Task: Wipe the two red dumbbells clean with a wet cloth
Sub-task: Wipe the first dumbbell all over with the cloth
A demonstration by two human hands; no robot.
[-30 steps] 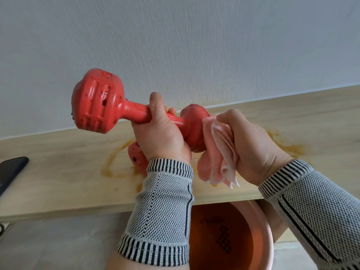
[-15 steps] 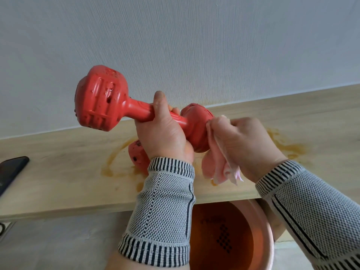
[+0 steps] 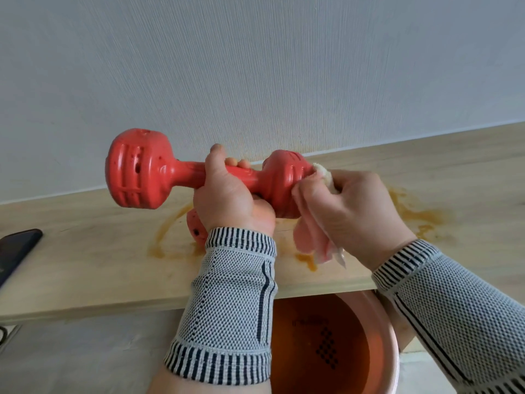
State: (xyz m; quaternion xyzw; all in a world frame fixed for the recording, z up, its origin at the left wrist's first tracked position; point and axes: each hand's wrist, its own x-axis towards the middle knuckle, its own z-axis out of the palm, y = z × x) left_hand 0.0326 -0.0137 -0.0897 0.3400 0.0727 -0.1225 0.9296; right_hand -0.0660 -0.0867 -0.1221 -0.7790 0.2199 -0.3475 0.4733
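My left hand point(image 3: 227, 197) grips the handle of a red dumbbell point(image 3: 136, 169), held level above the wooden shelf point(image 3: 85, 251). Its left head faces me and shows dark specks. My right hand point(image 3: 349, 211) holds a pale pink cloth point(image 3: 309, 237) and presses it against the dumbbell's right head point(image 3: 284, 177). The cloth's loose end hangs below my palm. The second red dumbbell point(image 3: 194, 226) lies on the shelf behind my left wrist, mostly hidden.
Orange-brown stains point(image 3: 420, 214) mark the shelf around and to the right of my hands. A pink basin point(image 3: 389, 351) of rusty water sits below the shelf edge. A dark phone point(image 3: 17, 245) lies at the shelf's left end. A white wall rises behind.
The dumbbell has tilted from slanting down-right to level. My right hand turned over the right head, sliding the cloth around it.
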